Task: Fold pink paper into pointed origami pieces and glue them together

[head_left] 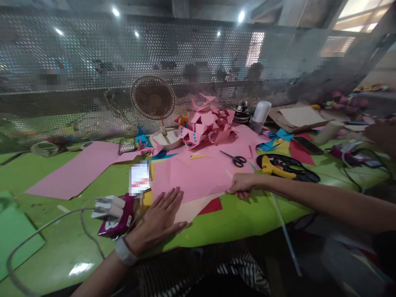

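Note:
A large pink paper sheet (194,177) lies in front of me on the table. My left hand (163,214) rests flat on its lower left part and on a pale paper piece (193,210), fingers stretched out. At the sheet's lower right edge, my right hand (243,185) is closed, with a thin pale tip showing above the knuckles; what it grips is mostly hidden. Black-handled scissors (236,159) lie just beyond that hand. A red paper scrap (210,206) shows from under the pale piece.
A yellow glue gun (275,168) sits on a black tray (305,171) at right. Behind are a heap of folded pink paper (208,123) and a small fan (153,98). Purple power strip (114,225), with plugs and cable, lies left. A clear stick (287,243) hangs off the edge.

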Tool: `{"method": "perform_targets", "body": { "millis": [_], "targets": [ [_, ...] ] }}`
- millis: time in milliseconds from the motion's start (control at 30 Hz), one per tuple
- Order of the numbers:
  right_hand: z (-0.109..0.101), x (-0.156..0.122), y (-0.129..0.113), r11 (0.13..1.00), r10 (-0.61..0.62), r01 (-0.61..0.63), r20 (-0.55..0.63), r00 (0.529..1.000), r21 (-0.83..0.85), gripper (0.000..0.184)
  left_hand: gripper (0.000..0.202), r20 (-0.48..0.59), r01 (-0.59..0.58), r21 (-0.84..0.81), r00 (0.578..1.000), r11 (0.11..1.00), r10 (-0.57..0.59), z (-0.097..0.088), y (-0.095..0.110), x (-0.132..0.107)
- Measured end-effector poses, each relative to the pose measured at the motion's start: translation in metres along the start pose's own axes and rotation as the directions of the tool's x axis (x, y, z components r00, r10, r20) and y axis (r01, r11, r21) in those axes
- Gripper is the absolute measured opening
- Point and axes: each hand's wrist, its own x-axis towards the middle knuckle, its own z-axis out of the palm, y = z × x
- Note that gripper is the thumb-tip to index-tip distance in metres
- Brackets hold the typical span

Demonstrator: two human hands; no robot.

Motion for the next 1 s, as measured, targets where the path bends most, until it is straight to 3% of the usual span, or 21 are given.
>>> {"method": "perform_targets", "body": {
  "millis": [133, 333, 467, 567, 633, 700, 767, 867, 1000],
  "targets": [
    [-0.011, -0.010, 0.000, 1.000, -0.012, 0.012, -0.035, 0.999, 0.003, 0.043, 0.071, -0.001, 0.032, 0.036, 0.999, 0.999, -0.032, 0.002, 0.002, 0.001],
    [-0.009, 0.005, -0.029, 0.986, -0.164, 0.166, -0.108, 0.981, 0.014, 0.048, 0.072, -0.032, 0.132, 0.047, 0.991, 0.990, -0.131, 0.009, 0.007, 0.002],
    [0.004, 0.027, -0.037, 0.986, -0.168, 0.167, -0.066, 0.984, -0.017, 0.050, 0.063, -0.061, 0.140, -0.054, 0.988, 0.989, -0.143, -0.013, 0.009, 0.009],
    [0.008, 0.038, -0.034, 0.985, -0.172, 0.170, -0.059, 0.983, -0.029, 0.050, 0.055, -0.115, 0.281, -0.173, 0.946, 0.944, -0.303, -0.035, 0.008, 0.028],
    [0.010, 0.040, -0.031, 0.984, -0.174, 0.172, -0.059, 0.983, -0.034, 0.050, 0.058, 0.009, 0.402, -0.304, 0.908, 0.864, -0.419, -0.042, 0.006, 0.048],
    [0.011, 0.039, -0.030, 0.984, -0.176, 0.173, -0.064, 0.982, -0.042, 0.051, 0.061, 0.295, 0.483, -0.503, 0.876, 0.717, -0.383, -0.042, 0.005, 0.069],
    [0.012, 0.037, -0.030, 0.983, -0.179, 0.176, -0.072, 0.981, -0.051, 0.052, 0.060, 0.445, 0.544, -0.613, 0.837, 0.574, -0.318, -0.036, 0.006, 0.087],
    [0.015, 0.035, -0.031, 0.981, -0.186, 0.182, -0.074, 0.980, -0.062, 0.054, 0.056, 0.510, 0.588, -0.624, 0.805, 0.514, -0.303, -0.025, 0.006, 0.100],
    [0.017, 0.038, -0.029, 0.982, -0.188, 0.186, -0.056, 0.981, -0.028, 0.053, 0.053, 0.548, 0.630, -0.606, 0.773, 0.486, -0.318, -0.017, 0.001, 0.097]
  ]
}}
